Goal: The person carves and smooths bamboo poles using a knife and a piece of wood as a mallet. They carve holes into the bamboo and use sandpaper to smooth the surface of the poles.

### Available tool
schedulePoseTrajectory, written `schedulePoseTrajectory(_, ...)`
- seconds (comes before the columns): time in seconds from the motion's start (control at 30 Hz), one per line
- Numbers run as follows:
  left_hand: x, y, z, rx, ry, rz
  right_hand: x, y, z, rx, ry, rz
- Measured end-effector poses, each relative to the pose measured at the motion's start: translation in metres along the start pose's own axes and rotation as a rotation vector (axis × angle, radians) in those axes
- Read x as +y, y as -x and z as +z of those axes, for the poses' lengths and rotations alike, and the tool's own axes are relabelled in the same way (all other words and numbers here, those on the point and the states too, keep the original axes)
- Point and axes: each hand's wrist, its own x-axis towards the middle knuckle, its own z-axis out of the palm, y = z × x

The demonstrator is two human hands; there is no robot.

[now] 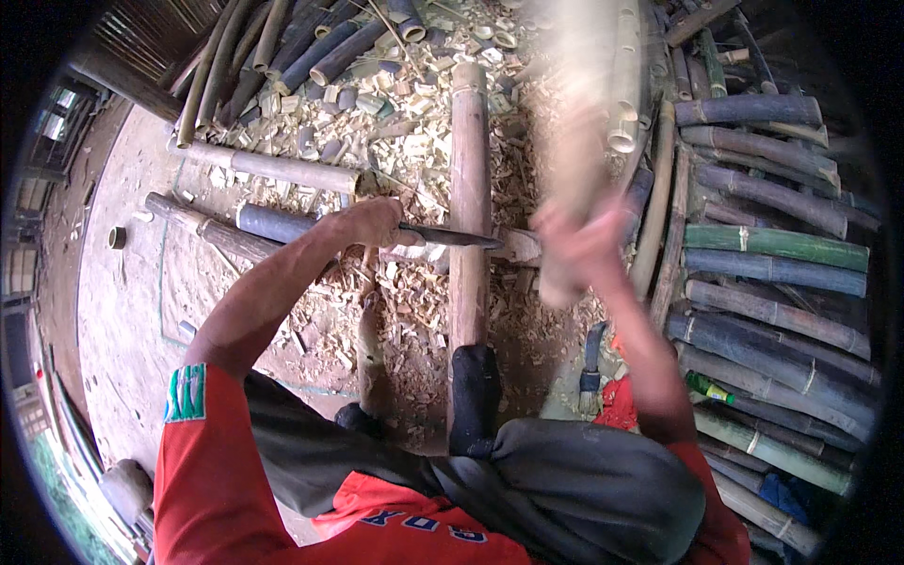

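My left hand [369, 222] grips the handle of a long knife [450, 235], whose blade lies crosswise on a bamboo pole [469, 188]. The pole runs away from me, its near end pinned under my dark-socked foot [474, 395]. My right hand [579, 240] is raised to the right of the pole, shut around a thick wooden club [576, 141] that is blurred with motion. The club hangs above the knife's tip.
Pale bamboo chips [414, 292] cover the ground around the pole. Dark and green bamboo poles [772, 282] are stacked at the right, more lean at the top left [282, 47]. Two cut lengths [273, 169] lie left of the knife. A brush [590, 372] lies near my right knee.
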Motion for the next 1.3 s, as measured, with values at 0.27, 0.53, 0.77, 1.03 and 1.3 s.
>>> schedulePoseTrajectory(0.27,-0.014,-0.002,-0.012,-0.370,0.349,-0.101,-0.012,-0.027,-0.037,-0.606,0.408,0.146)
schedulePoseTrajectory(0.53,0.030,-0.007,-0.060,0.121,-0.540,0.221,0.037,0.074,-0.060,-0.102,-0.653,0.644)
schedulePoseTrajectory(0.77,0.048,0.079,0.056,0.605,-0.321,0.155,0.104,0.199,-0.042,0.155,-0.492,1.034)
schedulePoseTrajectory(1.03,0.088,0.135,0.135,0.352,0.075,-0.060,0.114,0.246,0.011,0.091,-0.366,0.926)
schedulePoseTrajectory(1.3,0.143,0.120,0.149,0.424,0.481,-0.170,0.112,0.274,0.033,-0.044,0.327,0.518)
